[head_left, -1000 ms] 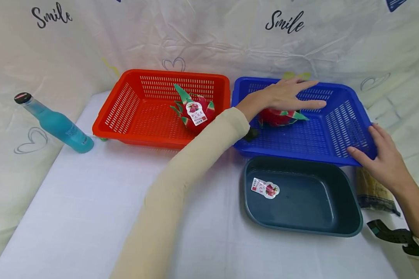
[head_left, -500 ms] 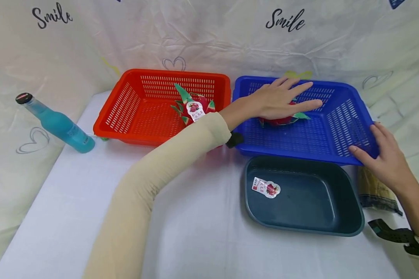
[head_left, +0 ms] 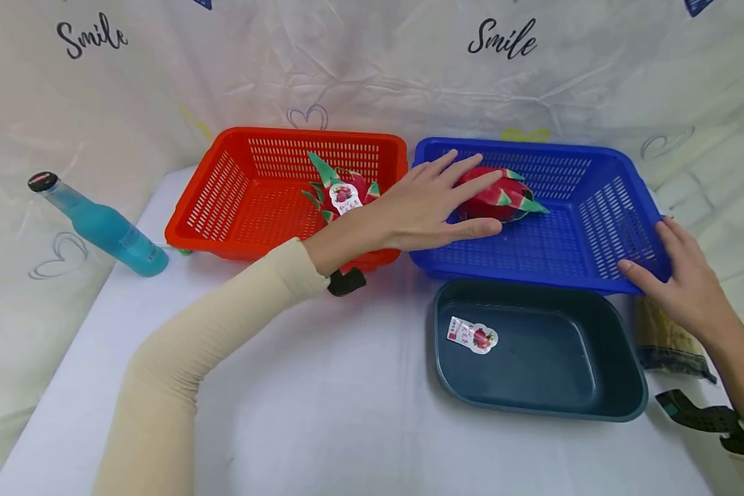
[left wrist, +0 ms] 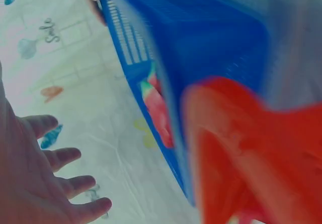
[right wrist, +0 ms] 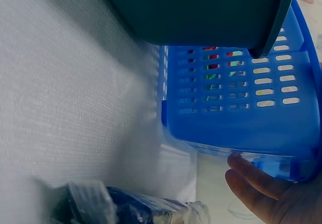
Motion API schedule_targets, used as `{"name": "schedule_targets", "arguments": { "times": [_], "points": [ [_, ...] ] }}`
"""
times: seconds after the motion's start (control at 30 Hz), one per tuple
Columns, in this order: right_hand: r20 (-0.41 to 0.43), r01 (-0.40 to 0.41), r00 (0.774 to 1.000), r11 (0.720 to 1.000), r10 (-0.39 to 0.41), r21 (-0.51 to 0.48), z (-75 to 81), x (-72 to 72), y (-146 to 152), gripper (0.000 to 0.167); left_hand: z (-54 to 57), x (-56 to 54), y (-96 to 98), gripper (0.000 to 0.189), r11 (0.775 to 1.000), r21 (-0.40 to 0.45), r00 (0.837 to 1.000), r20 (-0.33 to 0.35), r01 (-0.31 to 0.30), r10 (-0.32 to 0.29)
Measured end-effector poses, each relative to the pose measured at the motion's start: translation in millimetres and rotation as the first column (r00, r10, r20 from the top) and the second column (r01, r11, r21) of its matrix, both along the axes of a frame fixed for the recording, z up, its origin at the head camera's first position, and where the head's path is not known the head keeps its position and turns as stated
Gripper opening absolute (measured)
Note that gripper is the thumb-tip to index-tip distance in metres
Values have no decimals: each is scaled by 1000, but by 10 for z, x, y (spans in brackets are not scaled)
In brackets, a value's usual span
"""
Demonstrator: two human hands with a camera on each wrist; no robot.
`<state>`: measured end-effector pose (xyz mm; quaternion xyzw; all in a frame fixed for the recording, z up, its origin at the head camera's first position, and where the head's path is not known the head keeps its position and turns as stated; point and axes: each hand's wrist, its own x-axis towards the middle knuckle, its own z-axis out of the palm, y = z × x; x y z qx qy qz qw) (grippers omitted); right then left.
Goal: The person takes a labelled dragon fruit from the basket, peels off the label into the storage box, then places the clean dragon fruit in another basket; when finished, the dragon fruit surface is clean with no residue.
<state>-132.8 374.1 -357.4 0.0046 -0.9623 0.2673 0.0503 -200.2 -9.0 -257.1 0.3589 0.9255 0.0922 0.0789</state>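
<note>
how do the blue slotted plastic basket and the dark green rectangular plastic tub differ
The blue slotted plastic basket has perforated walls; the dark green rectangular plastic tub looks solid. The basket holds a red, green-tipped dragon fruit; the tub, a white printed sticker. The right hand grips the basket's rim; no hand touches the tub. Both are open-topped with rounded corners.

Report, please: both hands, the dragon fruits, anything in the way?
Left hand open, holding nothing. Right hand gripping blue basket at right end. One dragon fruit in blue basket, another in red basket. Possible obstacle: dark tub in front of blue basket.
</note>
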Motion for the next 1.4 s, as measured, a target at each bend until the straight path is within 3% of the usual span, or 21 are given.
{"name": "schedule_targets", "arguments": {
  "times": [0.2, 0.4, 0.63, 0.83, 1.0, 1.2, 1.4],
  "points": [
    [-2, 4, 1000, 1000, -4, 1, 21, -1, 10, 86, -157, 127, -369, 80, 999, -3, 999, -25, -45, 45],
    [-9, 12, 1000, 1000, -12, -11, 25, 1, 16, 86, -300, 199, -575, 79, 996, 62, 997, -38, -69, 72],
    [-5, 8, 1000, 1000, -8, -4, 9, 2, 1, 86, -362, 244, -775, 81, 992, 66, 990, -80, -111, 117],
    [-10, 10, 1000, 1000, -10, 4, 1, 14, -5, 86, -416, 259, -1118, 82, 973, 134, 977, -78, -187, 198],
    [-5, 14, 1000, 1000, -14, 2, -6, 23, -5, 86, -466, 197, -1551, 83, 932, 228, 950, -69, -281, 303],
    [-7, 8, 1000, 1000, -9, -14, 6, 19, -12, 86, -469, 159, -2147, 84, 851, 282, 884, -23, -443, 468],
    [-2, 3, 1000, 1000, -3, -14, 24, 27, -1, 85, -522, 159, -2580, 80, 779, 352, 836, 21, -519, 548]
  ]
}}
